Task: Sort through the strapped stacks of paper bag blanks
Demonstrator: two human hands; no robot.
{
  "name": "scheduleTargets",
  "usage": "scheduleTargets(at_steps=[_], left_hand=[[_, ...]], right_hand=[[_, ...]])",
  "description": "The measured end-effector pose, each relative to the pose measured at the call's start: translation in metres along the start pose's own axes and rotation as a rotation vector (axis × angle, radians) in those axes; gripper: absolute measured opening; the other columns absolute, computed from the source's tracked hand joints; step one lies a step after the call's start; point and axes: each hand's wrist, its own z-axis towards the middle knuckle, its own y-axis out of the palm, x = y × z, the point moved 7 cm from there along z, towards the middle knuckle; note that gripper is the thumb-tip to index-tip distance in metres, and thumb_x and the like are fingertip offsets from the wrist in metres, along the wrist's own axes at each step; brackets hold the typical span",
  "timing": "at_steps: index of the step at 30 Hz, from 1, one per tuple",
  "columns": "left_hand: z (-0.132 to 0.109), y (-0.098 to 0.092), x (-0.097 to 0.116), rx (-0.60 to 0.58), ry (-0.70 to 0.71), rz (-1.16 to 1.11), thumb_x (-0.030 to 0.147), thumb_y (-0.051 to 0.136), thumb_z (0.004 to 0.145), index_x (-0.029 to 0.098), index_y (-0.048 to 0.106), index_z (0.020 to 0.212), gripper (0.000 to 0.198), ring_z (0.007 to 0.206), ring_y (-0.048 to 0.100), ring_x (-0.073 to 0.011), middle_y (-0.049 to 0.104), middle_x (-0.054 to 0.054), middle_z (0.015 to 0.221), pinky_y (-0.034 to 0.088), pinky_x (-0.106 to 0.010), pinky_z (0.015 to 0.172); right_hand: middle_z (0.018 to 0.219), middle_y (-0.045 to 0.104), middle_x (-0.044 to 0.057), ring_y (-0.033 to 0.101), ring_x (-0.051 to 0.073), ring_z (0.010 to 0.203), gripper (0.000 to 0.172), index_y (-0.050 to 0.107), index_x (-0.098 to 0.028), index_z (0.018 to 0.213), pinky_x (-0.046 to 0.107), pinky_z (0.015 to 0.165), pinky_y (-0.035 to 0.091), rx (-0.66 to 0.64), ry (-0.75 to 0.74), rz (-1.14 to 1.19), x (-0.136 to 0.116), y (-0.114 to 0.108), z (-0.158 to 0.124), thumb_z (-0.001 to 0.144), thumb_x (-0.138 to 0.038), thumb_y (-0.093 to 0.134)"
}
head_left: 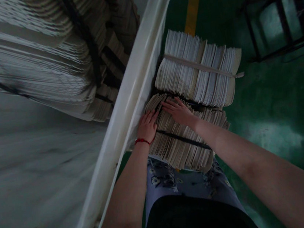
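A strapped bundle of flat tan paper pieces (183, 143) lies low beside the table, held by a dark band. My left hand (147, 125), with a red string at the wrist, rests flat on the bundle's near-left top, fingers stretched out. My right hand (178, 111) lies flat on the same bundle just to the right, fingers spread toward its far edge. Beyond it sits a second bundle of white paper pieces (199, 69) tied with a pale strap.
A white table with a rounded rim (129, 105) runs along the left. More banded paper stacks (51, 59) lie on it. The floor is green (274, 113) with a yellow line (193, 1). A dark metal frame (275, 13) stands at the far right.
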Motion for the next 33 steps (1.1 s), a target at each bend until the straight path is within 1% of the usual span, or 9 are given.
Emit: scheduleTargets(at_steps=[4, 13, 21, 23, 28, 30, 33], left_hand=[[-0.0002, 0.0001, -0.0013, 0.01, 0.007, -0.016, 0.012, 0.052, 0.085, 0.027, 0.036, 0.15, 0.069, 0.145, 0.032, -0.0227, 0.039, 0.0, 0.156, 0.025, -0.043, 0.123], [0.0001, 0.0005, -0.0022, 0.03, 0.017, -0.04, 0.011, 0.051, 0.085, 0.025, 0.036, 0.15, 0.067, 0.144, 0.033, -0.023, 0.04, 0.0, 0.155, 0.024, -0.044, 0.123], [0.0, -0.0003, -0.0005, 0.018, 0.012, -0.028, 0.013, 0.05, 0.086, 0.024, 0.037, 0.15, 0.066, 0.143, 0.035, -0.0235, 0.04, 0.0, 0.155, 0.025, -0.044, 0.123], [0.0, -0.0004, -0.0007, 0.016, 0.009, -0.028, 0.013, 0.05, 0.086, 0.024, 0.036, 0.15, 0.066, 0.143, 0.035, -0.0232, 0.04, 0.001, 0.155, 0.025, -0.044, 0.123], [-0.0004, 0.0006, -0.0012, 0.013, 0.016, -0.035, 0.013, 0.05, 0.086, 0.025, 0.036, 0.15, 0.067, 0.144, 0.033, -0.0224, 0.038, 0.001, 0.156, 0.023, -0.043, 0.124], [-0.0005, 0.0008, -0.0015, 0.014, 0.014, -0.038, 0.013, 0.05, 0.086, 0.026, 0.035, 0.15, 0.067, 0.144, 0.033, -0.022, 0.038, 0.001, 0.156, 0.023, -0.043, 0.124], [-0.0003, 0.0003, -0.0011, 0.018, 0.017, -0.034, 0.013, 0.05, 0.086, 0.027, 0.036, 0.15, 0.067, 0.144, 0.033, -0.0221, 0.038, 0.001, 0.156, 0.024, -0.043, 0.124]], right_hand=[[0.159, 0.033, 0.0, 0.028, 0.024, 0.146, 0.064, 0.038, -0.023, 0.149, 0.054, 0.123, 0.007, -0.008, 0.002, 0.011, 0.0013, 0.0028, -0.0013, 0.087, -0.01, 0.044], [0.157, 0.037, 0.002, 0.03, 0.024, 0.145, 0.06, 0.04, -0.023, 0.148, 0.054, 0.122, 0.008, 0.01, -0.002, 0.024, 0.0003, -0.0006, -0.0019, 0.089, -0.01, 0.044], [0.15, 0.047, 0.005, 0.034, 0.024, 0.142, 0.055, 0.043, -0.02, 0.145, 0.053, 0.122, 0.007, -0.002, 0.019, 0.061, 0.0018, -0.0002, 0.002, 0.091, -0.01, 0.043], [0.148, 0.049, 0.005, 0.035, 0.023, 0.141, 0.057, 0.041, -0.02, 0.146, 0.053, 0.122, 0.007, -0.001, 0.03, 0.069, 0.0015, -0.0019, 0.0031, 0.091, -0.009, 0.043], [0.145, 0.051, 0.005, 0.037, 0.024, 0.139, 0.069, 0.029, -0.026, 0.153, 0.054, 0.121, 0.007, 0.006, 0.025, 0.041, -0.0013, -0.0059, 0.0039, 0.089, -0.008, 0.046], [0.145, 0.051, 0.005, 0.036, 0.025, 0.14, 0.069, 0.029, -0.027, 0.153, 0.054, 0.121, 0.007, 0.005, 0.022, 0.031, -0.0014, -0.0057, 0.0036, 0.089, -0.009, 0.046], [0.145, 0.05, 0.006, 0.036, 0.025, 0.14, 0.066, 0.032, -0.025, 0.152, 0.054, 0.121, 0.007, -0.004, 0.023, 0.032, -0.0005, -0.0042, 0.0033, 0.089, -0.009, 0.046]])
